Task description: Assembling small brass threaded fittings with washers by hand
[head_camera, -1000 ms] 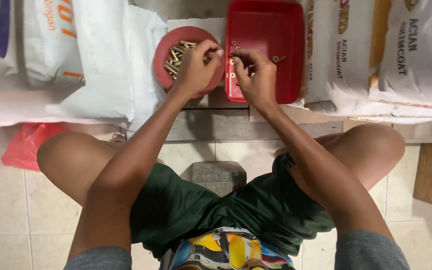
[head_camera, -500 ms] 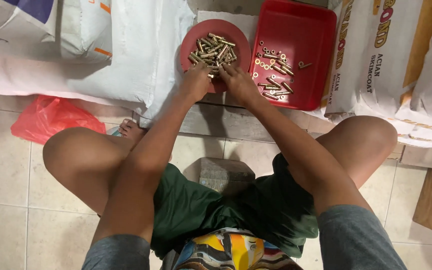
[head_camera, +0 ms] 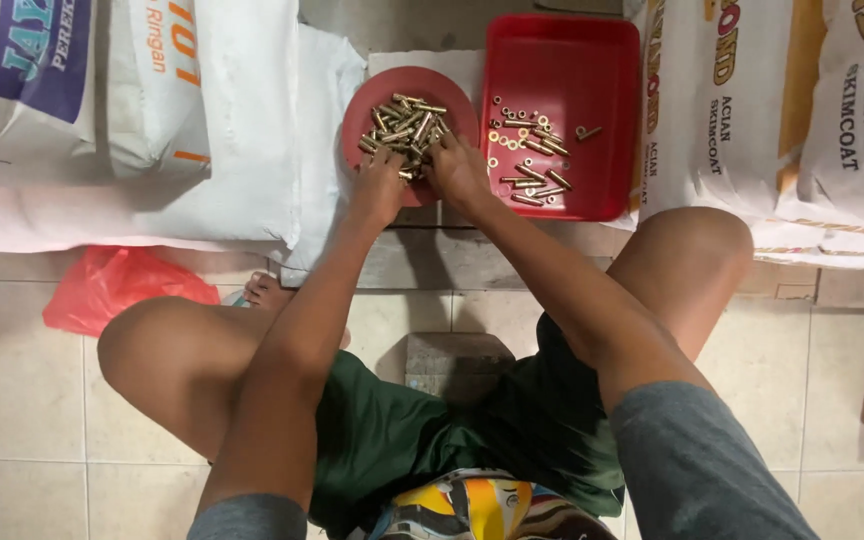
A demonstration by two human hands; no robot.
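A round red bowl (head_camera: pixel 367 100) holds a heap of brass-coloured bolts (head_camera: pixel 404 127). My left hand (head_camera: pixel 380 188) rests at the bowl's near rim with its fingertips touching the heap. My right hand (head_camera: pixel 458 172) lies right beside it, fingers curled into the heap's right side. The fingers hide whether either hand grips a bolt. To the right stands a red rectangular tray (head_camera: pixel 592 70) with several loose bolts and small round nuts (head_camera: pixel 530 160) scattered on its floor.
Bowl and tray sit on a low ledge among large white sacks (head_camera: pixel 202 130) on the left and more sacks (head_camera: pixel 802 120) on the right. A red plastic bag (head_camera: pixel 112 285) lies on the tiled floor. My bent knees flank a grey block (head_camera: pixel 457 360).
My right hand has left the tray's left edge and joined my left hand at the bowl's near rim. The camera view has shifted, so bowl and tray show in full.
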